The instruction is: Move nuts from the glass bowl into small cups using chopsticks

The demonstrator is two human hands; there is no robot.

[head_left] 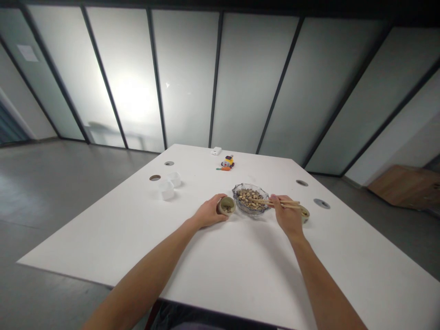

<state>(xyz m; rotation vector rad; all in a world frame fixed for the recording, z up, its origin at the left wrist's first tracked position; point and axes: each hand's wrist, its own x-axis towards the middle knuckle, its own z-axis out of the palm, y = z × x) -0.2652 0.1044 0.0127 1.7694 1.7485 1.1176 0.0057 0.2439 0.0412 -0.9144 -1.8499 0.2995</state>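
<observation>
- The left hand (209, 212) grips a small greenish cup (226, 201) from its left side, thumb and fingers curved around the wall; the cup's mouth faces the viewer and a few nuts lie in the bottom.
- The right hand (287, 217) grips a pair of wooden chopsticks (291, 204), which point leftward over the rim of a clear glass bowl (253, 212).
- The chopstick tips are at the nuts (248, 195) in the bowl; whether they pinch one is too small to tell.
- The bowl stands on the white worktop (213, 270) between the two hands, just right of the cup, its wavy rim surrounding a broad layer of tan and brown nuts.
- A round greenish object (305, 213) sits just beyond the right hand, partly hidden by it.
- Farther back, a yellow toy vehicle (228, 161) stands with an orange, carrot-like piece (224, 169) just in front of it.
- A small white box (216, 151) lies near the far edge.
- On the left, two whitish, see-through containers (166, 190) stand close together, near round holes (155, 178) in the surface.
- Behind the worktop runs a frosted glass partition (185, 78) with dark frames.
</observation>
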